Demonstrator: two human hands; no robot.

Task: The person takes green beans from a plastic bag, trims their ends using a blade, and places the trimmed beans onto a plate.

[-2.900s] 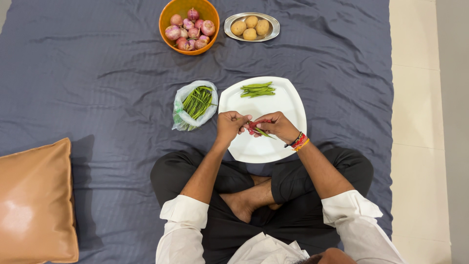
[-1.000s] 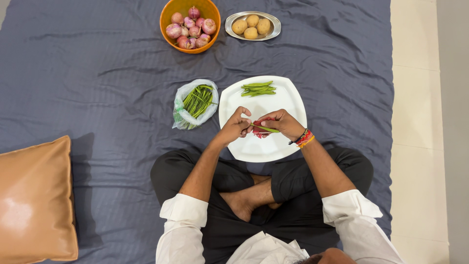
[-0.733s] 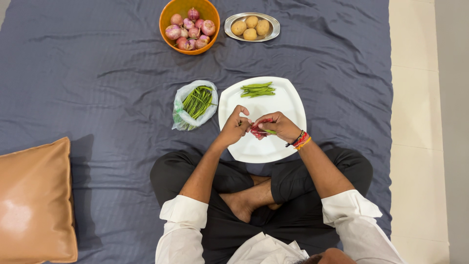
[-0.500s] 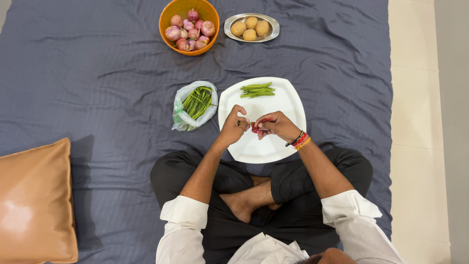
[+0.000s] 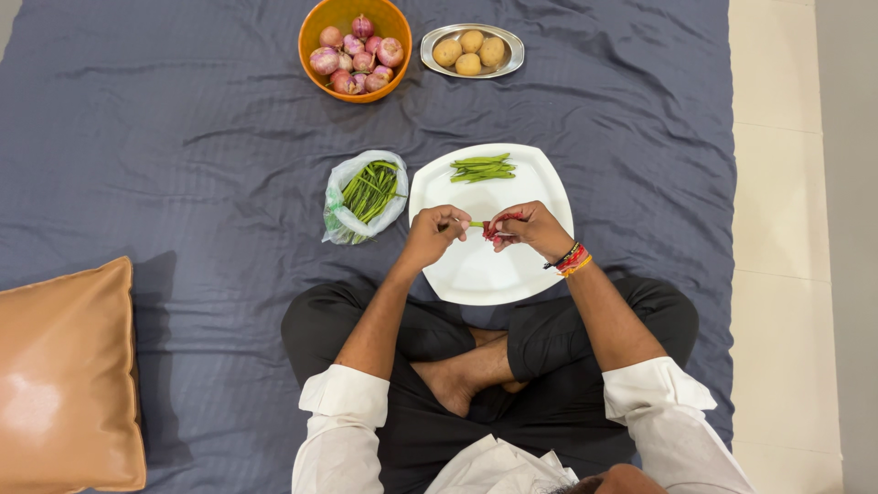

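Green bean [image 5: 476,224] pinched between both my hands over the white plate [image 5: 494,274]: left hand [image 5: 434,234] closed on one end, right hand [image 5: 529,229] gripping the other end plus a red tool [image 5: 497,225], can't tell what kind. Just beyond my fingers, small pile of beans [image 5: 482,168] on the plate. Left of them, plastic bag [image 5: 364,195] of beans. Farther off, orange bowl [image 5: 310,32] with about ten onions [image 5: 357,55], steel dish [image 5: 508,60] with four potatoes [image 5: 469,50].

Slim green bean [image 5: 476,224], level, pinched at both ends above the white plate [image 5: 540,187].
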